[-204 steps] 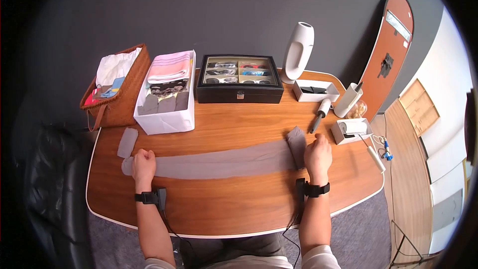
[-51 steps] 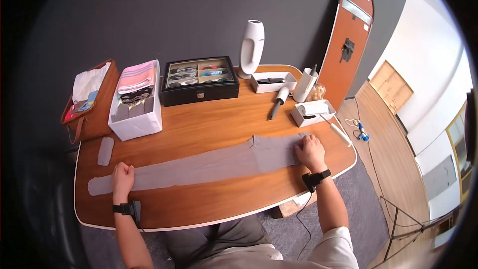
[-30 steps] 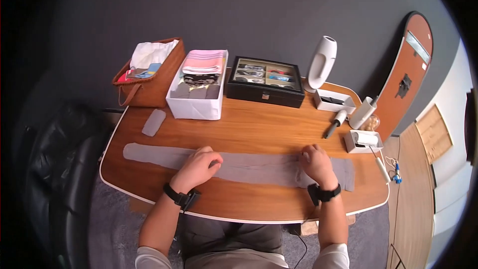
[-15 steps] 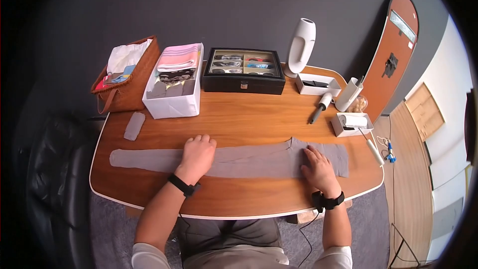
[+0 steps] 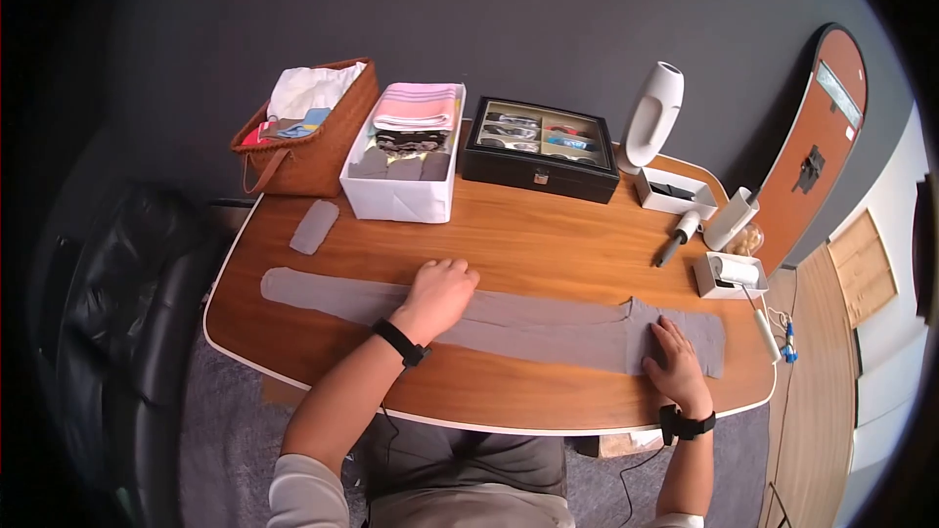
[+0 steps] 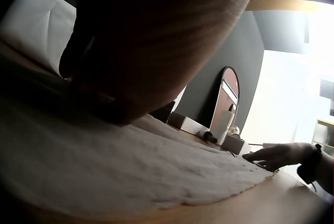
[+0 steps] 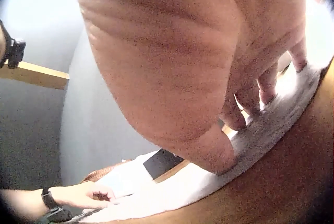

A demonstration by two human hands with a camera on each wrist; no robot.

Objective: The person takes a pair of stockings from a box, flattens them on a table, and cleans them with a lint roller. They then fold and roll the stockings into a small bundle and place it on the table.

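Observation:
Grey tights lie stretched lengthwise across the table, the rounded toe end at the left and the wide waist part at the right. My left hand rests on the leg near its middle, fingers bent down onto the fabric; in the left wrist view that hand is dark and close. On the waist part, my right hand presses with spread fingers. Its fingertips touch the fabric in the right wrist view. A small folded grey piece of cloth lies behind the toe end.
Along the back stand a brown basket, a white box of folded cloth and a black glasses case. To the right are a white head-shaped vase, a dark-handled brush and a white box with a lint roller.
The waist part, folded over at first, now lies flat. My left hand has moved from near the toe end to mid-leg. The right hand's fingers have spread on the fabric.

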